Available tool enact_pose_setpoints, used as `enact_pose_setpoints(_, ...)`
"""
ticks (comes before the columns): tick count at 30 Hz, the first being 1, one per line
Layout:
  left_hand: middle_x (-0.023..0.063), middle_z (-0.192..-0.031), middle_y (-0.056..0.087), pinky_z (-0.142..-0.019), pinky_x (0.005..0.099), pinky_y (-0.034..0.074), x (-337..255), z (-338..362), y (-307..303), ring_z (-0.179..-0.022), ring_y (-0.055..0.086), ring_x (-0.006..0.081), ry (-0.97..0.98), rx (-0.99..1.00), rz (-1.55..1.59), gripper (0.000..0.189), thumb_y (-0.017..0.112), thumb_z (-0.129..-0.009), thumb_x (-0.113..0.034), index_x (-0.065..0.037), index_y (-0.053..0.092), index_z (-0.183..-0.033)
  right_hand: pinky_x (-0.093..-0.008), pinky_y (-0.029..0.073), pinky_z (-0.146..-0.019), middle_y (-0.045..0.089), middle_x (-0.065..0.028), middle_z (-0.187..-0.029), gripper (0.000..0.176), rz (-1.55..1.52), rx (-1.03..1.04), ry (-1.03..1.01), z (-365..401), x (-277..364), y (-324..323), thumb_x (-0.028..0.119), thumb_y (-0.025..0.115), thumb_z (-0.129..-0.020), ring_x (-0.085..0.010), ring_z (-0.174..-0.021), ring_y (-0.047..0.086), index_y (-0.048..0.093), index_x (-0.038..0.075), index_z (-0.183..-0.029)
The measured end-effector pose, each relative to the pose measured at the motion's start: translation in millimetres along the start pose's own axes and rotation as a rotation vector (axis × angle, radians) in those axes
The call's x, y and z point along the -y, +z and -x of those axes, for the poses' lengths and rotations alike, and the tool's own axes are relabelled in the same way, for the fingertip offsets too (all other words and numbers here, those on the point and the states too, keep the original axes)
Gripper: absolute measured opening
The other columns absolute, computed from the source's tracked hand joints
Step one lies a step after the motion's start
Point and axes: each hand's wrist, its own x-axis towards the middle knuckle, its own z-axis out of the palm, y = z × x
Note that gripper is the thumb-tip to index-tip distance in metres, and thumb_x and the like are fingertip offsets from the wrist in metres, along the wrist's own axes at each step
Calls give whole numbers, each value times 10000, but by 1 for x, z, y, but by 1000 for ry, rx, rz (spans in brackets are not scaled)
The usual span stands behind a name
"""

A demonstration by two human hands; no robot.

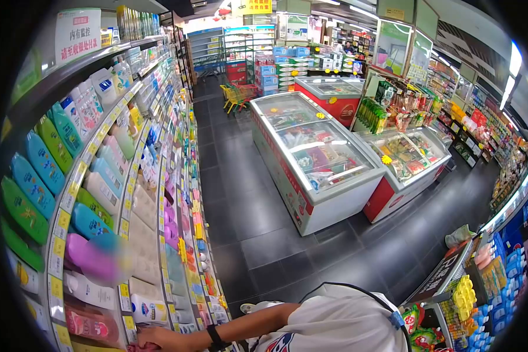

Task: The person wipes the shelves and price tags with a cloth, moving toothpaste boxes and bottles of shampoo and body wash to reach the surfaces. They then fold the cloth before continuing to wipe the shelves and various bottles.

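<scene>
Left hand (163, 338), 1, dark wristband (216, 337): we cannot tell whether its fingers are clamped or apart. Reddish-pink item (133, 347), 1, at the fingertips, mostly cut off. We list 1 pink pack (91, 324) up-left of the grip.

1. To my left, a long shelf (69, 193) runs from near to far, yellow price tags along its edges.
2. Its upper tier carries blue bottles (34, 176) and, nearer, a green bottle (23, 208).
3. On the next tier sit a purple bottle (88, 257), then a white bottle (90, 288), and nearest, pink bottles (91, 324).
4. The dark tiled floor (229, 176) bears a long freezer (341, 212), a red-sided freezer (381, 205) to its right, and a yellow cart (234, 98) farther off.
</scene>
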Motion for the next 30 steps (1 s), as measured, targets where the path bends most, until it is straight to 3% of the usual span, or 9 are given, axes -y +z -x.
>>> enact_pose_setpoints(2,265,-1827,135,-1324,561,296,1,0,2,-1639,317,478,-2,12,10,1088,800,-1016,-370,-22,95,-1769,-468,564,-855,754,-177,-1012,276,39,-16,36,3,-17,7,292,856,-932,-418,-954,716,737,65,-1034)
enact_pose_setpoints(5,267,-1821,149,-1322,560,299,3,2,3,-1635,323,479,-8,30,20,1072,795,-1016,-358,-19,107,-1765,-471,511,-851,641,-192,-1043,317,-31,-36,26,14,-37,25,105,807,-859,-430,-984,642,594,39,-1084)
enact_pose_setpoints(8,268,-1814,163,-1320,559,303,5,6,1,-1631,329,480,-27,41,21,1056,790,-1016,-347,-16,119,-1761,-470,507,-841,633,-208,-1029,305,-68,-2,129,17,-18,23,96,806,-869,-440,-996,645,582,26,-1063)
enact_pose_setpoints(11,270,-1808,177,-1317,558,307,4,8,0,-1628,334,480,-33,51,19,1040,784,-1015,-335,-13,132,-1758,-460,580,-855,765,-174,-998,266,142,-153,180,11,58,11,261,851,-942,-390,-940,740,758,54,-1083)
enact_pose_setpoints(14,271,-1801,191,-1315,556,310,2,10,1,-1624,340,481,-38,58,25,1024,779,-1015,-324,-10,144,-1754,-448,596,-876,793,-167,-1038,281,-60,-240,141,12,86,10,237,843,-955,-355,-968,768,771,43,-1143)
enact_pose_setpoints(17,273,-1795,205,-1313,555,314,2,12,-1,-1621,346,482,-42,62,24,1008,774,-1015,-312,-7,156,-1750,-431,604,-905,812,-161,-1100,301,-221,-146,261,17,90,8,230,822,-977,-323,-1005,785,771,39,-1204)
enact_pose_setpoints(20,275,-1788,219,-1310,554,317,1,14,-2,-1617,352,483,-45,60,20,992,769,-1014,-301,-4,168,-1746,-474,506,-834,639,-220,-1034,315,-35,-52,119,35,10,42,87,806,-869,-449,-994,646,587,10,-1081)
enact_pose_setpoints(29,279,-1769,261,-1304,550,328,0,15,-4,-1607,370,485,-43,51,14,946,753,-1014,-266,5,204,-1735,-477,507,-851,643,-214,-1039,296,-89,-163,135,34,9,57,101,800,-903,-444,-1005,644,599,8,-1100)
enact_pose_setpoints(30,280,-1767,265,-1303,550,329,1,15,-5,-1605,372,485,-43,50,12,941,751,-1014,-262,6,208,-1733,-470,510,-874,651,-206,-1052,286,-68,-100,145,32,12,55,101,795,-917,-432,-1019,649,612,12,-1119)
